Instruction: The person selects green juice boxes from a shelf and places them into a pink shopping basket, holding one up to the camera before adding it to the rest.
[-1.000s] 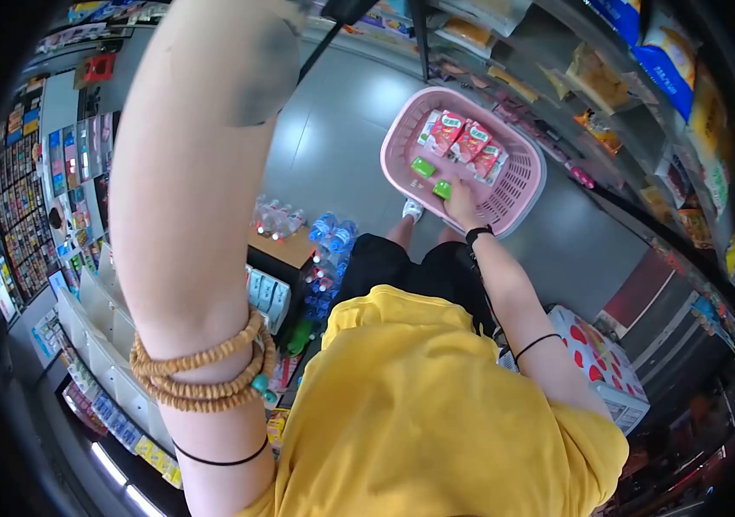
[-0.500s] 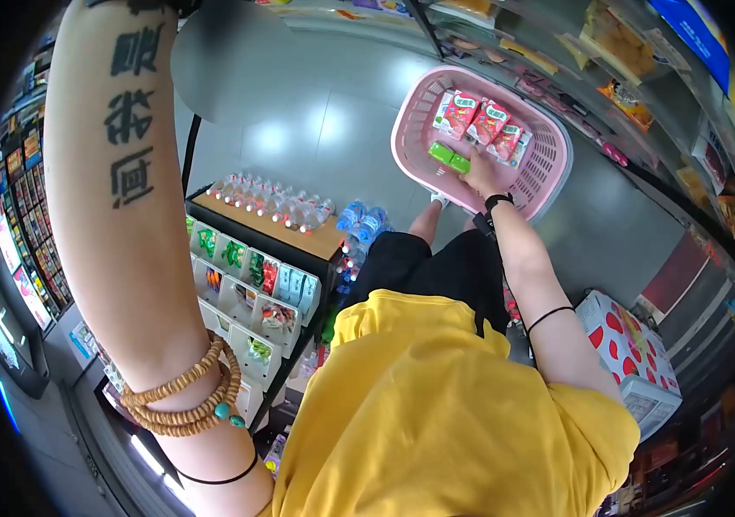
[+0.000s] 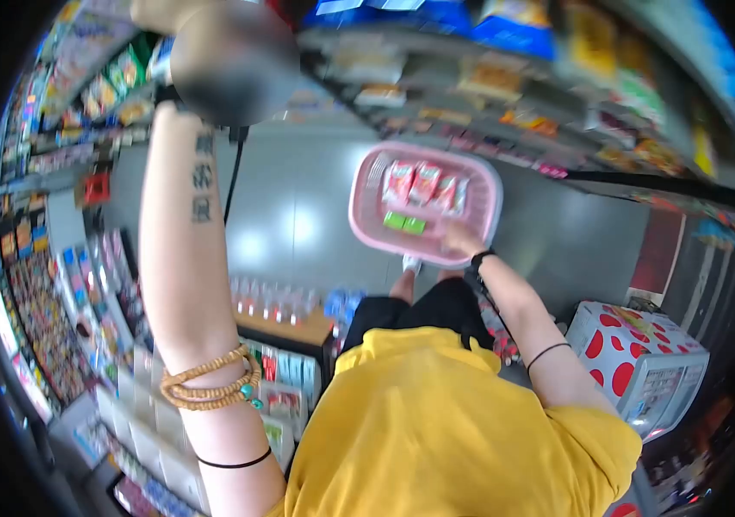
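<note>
Ok, from my end the two little green packs (image 3: pixel 404 222) sit side by side in the pink basket (image 3: pixel 355 194), between the red cartons (image 3: pixel 424 182) and the near edge. Guessing they're light, a bit squashy and slick, so I'd pinch the short sides gently. Cartons look boxy, probably stiffer. Basket's hard plastic, rounded corners, slotted walls. My right hand (image 3: pixel 462 238) is just beside the packs, fingers too blurry to call. Left hand (image 3: pixel 165 13) is up high, can't tell its grip either.
</note>
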`<act>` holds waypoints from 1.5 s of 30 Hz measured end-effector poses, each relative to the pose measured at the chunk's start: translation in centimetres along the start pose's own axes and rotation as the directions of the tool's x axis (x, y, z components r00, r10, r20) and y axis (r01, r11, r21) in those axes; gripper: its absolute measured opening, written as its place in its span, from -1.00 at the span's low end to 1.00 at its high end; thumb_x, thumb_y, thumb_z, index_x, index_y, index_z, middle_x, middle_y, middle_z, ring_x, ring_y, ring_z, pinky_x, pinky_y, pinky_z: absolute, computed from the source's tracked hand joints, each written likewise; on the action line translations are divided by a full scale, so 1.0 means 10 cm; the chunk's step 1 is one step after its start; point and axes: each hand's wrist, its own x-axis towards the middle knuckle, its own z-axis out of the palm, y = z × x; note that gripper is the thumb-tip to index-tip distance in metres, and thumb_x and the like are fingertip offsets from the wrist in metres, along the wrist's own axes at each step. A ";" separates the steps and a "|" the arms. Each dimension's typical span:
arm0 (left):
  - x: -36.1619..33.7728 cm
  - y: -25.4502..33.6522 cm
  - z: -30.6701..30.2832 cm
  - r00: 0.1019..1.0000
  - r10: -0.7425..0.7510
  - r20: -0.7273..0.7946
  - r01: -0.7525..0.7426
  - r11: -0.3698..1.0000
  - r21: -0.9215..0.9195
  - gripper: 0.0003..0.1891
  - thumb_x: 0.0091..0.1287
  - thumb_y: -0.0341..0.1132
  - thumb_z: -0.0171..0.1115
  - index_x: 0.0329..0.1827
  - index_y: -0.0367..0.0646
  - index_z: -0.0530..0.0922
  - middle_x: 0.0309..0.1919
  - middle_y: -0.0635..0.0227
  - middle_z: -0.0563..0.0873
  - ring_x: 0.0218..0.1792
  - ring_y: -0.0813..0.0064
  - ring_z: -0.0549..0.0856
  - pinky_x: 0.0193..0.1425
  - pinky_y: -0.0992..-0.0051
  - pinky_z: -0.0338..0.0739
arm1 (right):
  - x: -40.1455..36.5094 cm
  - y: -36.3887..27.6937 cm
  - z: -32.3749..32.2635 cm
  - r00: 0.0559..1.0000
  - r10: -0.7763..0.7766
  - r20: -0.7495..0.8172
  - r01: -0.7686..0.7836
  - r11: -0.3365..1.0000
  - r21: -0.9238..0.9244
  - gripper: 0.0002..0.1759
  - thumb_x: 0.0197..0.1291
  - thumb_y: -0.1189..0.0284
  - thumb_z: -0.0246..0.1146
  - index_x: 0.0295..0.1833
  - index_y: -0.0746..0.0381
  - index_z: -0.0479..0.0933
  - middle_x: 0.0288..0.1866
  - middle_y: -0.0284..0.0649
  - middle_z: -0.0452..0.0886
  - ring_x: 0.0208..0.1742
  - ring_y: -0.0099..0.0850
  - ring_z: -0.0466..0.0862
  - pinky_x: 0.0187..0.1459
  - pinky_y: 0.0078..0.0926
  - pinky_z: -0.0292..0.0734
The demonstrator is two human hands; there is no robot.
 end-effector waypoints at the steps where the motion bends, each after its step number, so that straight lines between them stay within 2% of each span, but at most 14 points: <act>1: -0.04 -0.01 0.00 1.000 -0.007 -0.019 0.006 0.999 -0.047 -0.31 0.53 0.17 0.11 -0.43 -0.43 0.60 -0.59 -0.06 0.66 -0.48 0.10 0.66 -0.27 0.09 0.50 | -0.05 0.10 -0.01 0.991 0.089 0.095 -0.113 0.950 0.292 -0.66 0.20 0.36 0.33 0.00 0.36 0.70 0.01 0.10 0.79 0.03 0.03 0.79 0.04 -0.01 0.66; 3: -0.12 0.16 0.03 0.996 -0.089 0.021 0.091 0.984 -0.151 -0.26 0.52 0.18 0.08 -0.57 -0.43 0.48 -0.75 0.10 0.53 -0.61 0.33 0.50 -0.41 0.08 0.41 | -0.19 0.36 -0.30 0.993 -0.032 0.109 0.024 0.997 0.076 -0.57 0.15 0.30 0.37 0.06 0.37 0.70 0.04 0.12 0.79 0.01 0.03 0.79 0.04 -0.02 0.66; 5: -0.12 0.14 0.05 0.992 -0.117 0.051 0.121 0.989 -0.084 -0.24 0.53 0.22 0.07 -0.57 -0.42 0.54 -0.72 0.06 0.57 -0.58 0.28 0.59 -0.38 0.08 0.43 | -0.42 0.44 -0.95 0.992 -0.123 0.038 0.119 0.988 0.099 -0.54 0.11 0.24 0.41 0.04 0.35 0.71 0.02 0.11 0.79 0.01 0.02 0.80 0.05 -0.02 0.66; 6: -0.10 0.09 0.04 0.983 -0.159 0.094 0.165 0.985 -0.054 -0.24 0.54 0.22 0.08 -0.55 -0.42 0.55 -0.68 0.08 0.61 -0.56 0.27 0.63 -0.36 0.10 0.45 | -0.60 0.27 -1.49 0.992 -0.090 0.087 0.089 0.996 0.016 -0.57 0.15 0.23 0.40 0.01 0.33 0.73 -0.04 0.10 0.81 0.02 0.00 0.80 0.07 -0.04 0.66; 9: -0.13 0.27 -0.03 0.970 -0.213 0.116 0.224 0.970 -0.093 -0.27 0.56 0.19 0.08 -0.52 -0.41 0.55 -0.67 0.16 0.64 -0.56 0.27 0.62 -0.36 0.11 0.44 | -1.35 -0.39 -3.06 0.991 -0.107 -0.079 0.108 0.994 -0.003 -0.57 0.18 0.21 0.39 0.02 0.32 0.75 -0.09 0.07 0.82 0.00 0.00 0.81 0.07 -0.07 0.67; 10: -0.13 0.26 -0.03 0.965 -0.230 0.127 0.245 0.963 -0.113 -0.27 0.56 0.19 0.07 -0.52 -0.41 0.55 -0.66 0.15 0.64 -0.56 0.24 0.62 -0.36 0.10 0.43 | -1.63 -0.60 -3.52 0.986 -0.102 -0.135 0.100 0.995 -0.022 -0.52 0.21 0.20 0.40 0.12 0.32 0.71 -0.10 -0.08 0.85 -0.06 -0.13 0.84 0.03 -0.22 0.69; 13: -0.14 0.24 -0.03 0.960 -0.236 0.152 0.255 0.960 -0.120 -0.26 0.56 0.21 0.06 -0.49 -0.42 0.57 -0.63 0.07 0.67 -0.54 0.15 0.64 -0.34 0.08 0.43 | -2.42 -1.22 -4.71 0.939 -0.120 -0.323 0.122 0.992 -0.014 -0.51 0.26 0.26 0.40 0.22 0.31 0.67 -0.13 -0.10 0.85 -0.07 -0.27 0.84 0.04 -0.31 0.69; 15: -0.14 0.21 0.00 0.967 -0.218 0.129 0.233 0.965 -0.118 -0.27 0.58 0.20 0.04 -0.44 -0.42 0.61 -0.57 0.00 0.70 -0.49 0.05 0.68 -0.30 0.06 0.46 | -2.57 -1.21 -5.26 0.835 -0.211 -0.509 0.215 0.975 -0.052 -0.53 0.26 0.26 0.41 0.21 0.28 0.67 -0.08 -0.05 0.84 -0.01 -0.21 0.83 0.09 -0.26 0.70; 16: -0.14 0.24 -0.02 0.970 -0.208 0.127 0.223 0.968 -0.115 -0.27 0.58 0.20 0.04 -0.44 -0.42 0.61 -0.57 0.00 0.70 -0.48 0.04 0.68 -0.30 0.05 0.46 | -2.63 -1.29 -5.50 0.695 -0.277 -0.664 0.217 0.961 -0.175 -0.57 0.27 0.28 0.41 0.17 0.28 0.68 -0.09 -0.08 0.84 -0.04 -0.25 0.83 0.06 -0.29 0.70; 19: -0.15 0.26 -0.02 0.972 -0.209 0.103 0.219 0.971 -0.096 -0.29 0.57 0.19 0.06 -0.43 -0.40 0.64 -0.57 0.01 0.71 -0.48 0.03 0.71 -0.30 0.06 0.48 | -2.85 -1.67 -6.08 0.529 -0.167 -0.832 0.261 0.965 -0.028 -0.63 0.24 0.41 0.40 0.15 0.27 0.65 -0.15 -0.07 0.76 -0.10 -0.18 0.79 -0.01 -0.24 0.68; 21: -0.15 0.28 -0.04 0.963 -0.244 0.113 0.255 0.962 -0.099 -0.28 0.56 0.19 0.07 -0.43 -0.41 0.65 -0.56 -0.01 0.73 -0.46 0.00 0.72 -0.28 0.04 0.50 | -2.76 -1.69 -6.30 0.350 -0.249 -0.903 0.090 0.969 -0.232 -0.47 0.21 0.44 0.40 0.32 0.17 0.57 0.11 -0.02 0.66 0.11 -0.07 0.73 0.10 -0.15 0.66; 25: -0.14 0.30 -0.04 0.954 -0.277 0.117 0.287 0.955 -0.077 -0.22 0.53 0.26 0.05 -0.46 -0.44 0.63 -0.56 0.02 0.73 -0.44 0.06 0.71 -0.22 0.05 0.51 | -2.49 -1.62 -6.46 0.256 -0.301 -0.918 -0.099 0.937 -0.335 -0.09 0.17 0.44 0.42 0.63 -0.05 0.23 0.50 0.06 0.32 0.39 0.15 0.53 0.33 0.02 0.57; 32: -0.14 0.33 -0.06 0.954 -0.292 0.072 0.299 0.945 -0.130 -0.40 0.54 0.13 0.14 -0.27 -0.39 0.55 -0.34 -0.11 0.74 -0.25 -0.10 0.71 -0.07 0.08 0.54 | -2.16 -1.55 -6.47 0.209 -0.266 -0.941 -0.084 0.954 -0.288 -0.05 0.13 0.47 0.42 0.64 0.01 0.19 0.48 0.12 0.30 0.42 0.22 0.47 0.39 0.04 0.51; 45: -0.14 0.39 -0.09 0.970 -0.230 0.084 0.237 0.967 -0.089 -0.41 0.57 0.13 0.10 -0.31 -0.35 0.53 -0.44 -0.04 0.72 -0.35 -0.09 0.71 -0.17 0.05 0.53 | -1.92 -1.58 -6.37 0.101 -0.220 -0.970 -0.010 0.975 -0.222 -0.02 0.06 0.41 0.49 0.58 -0.04 0.15 0.29 0.08 0.34 0.19 0.25 0.58 0.12 0.17 0.60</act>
